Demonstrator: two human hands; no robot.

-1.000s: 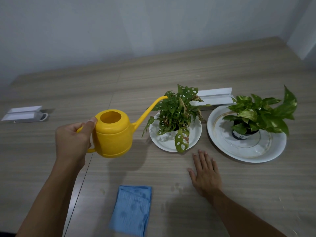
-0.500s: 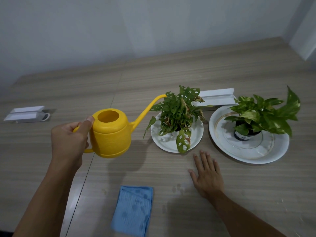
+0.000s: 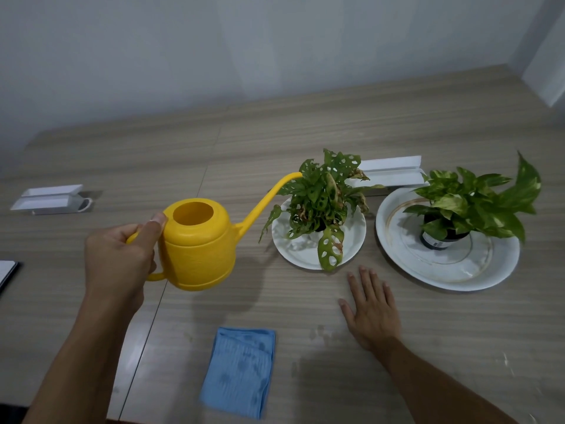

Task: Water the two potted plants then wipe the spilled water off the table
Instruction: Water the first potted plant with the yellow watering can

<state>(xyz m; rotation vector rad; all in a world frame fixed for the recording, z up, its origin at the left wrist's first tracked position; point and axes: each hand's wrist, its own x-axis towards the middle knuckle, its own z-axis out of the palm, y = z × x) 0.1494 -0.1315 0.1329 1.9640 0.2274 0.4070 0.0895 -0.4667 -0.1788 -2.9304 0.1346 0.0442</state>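
Observation:
My left hand (image 3: 117, 258) grips the handle of a yellow watering can (image 3: 198, 244) held above the table, its spout tip at the leaves of the holey-leafed plant (image 3: 324, 203). That plant stands on a small white plate (image 3: 351, 237). Right of it a variegated plant (image 3: 477, 200) in a dark pot sits on a large white plate (image 3: 458, 270). My right hand (image 3: 371, 307) lies flat on the table with fingers apart, just in front of the small plate. A folded blue cloth (image 3: 240, 370) lies near the front edge. Faint wet spots (image 3: 321, 333) show left of my right hand.
A white box (image 3: 50, 198) sits at the far left of the wooden table (image 3: 305, 133), and another white box (image 3: 391, 172) lies behind the plants. A dark-edged notebook (image 3: 7, 270) shows at the left border. A wall runs behind the table.
The watering can and my left hand stay almost in place, with the spout still at the left plant. My right hand has not moved on the table.

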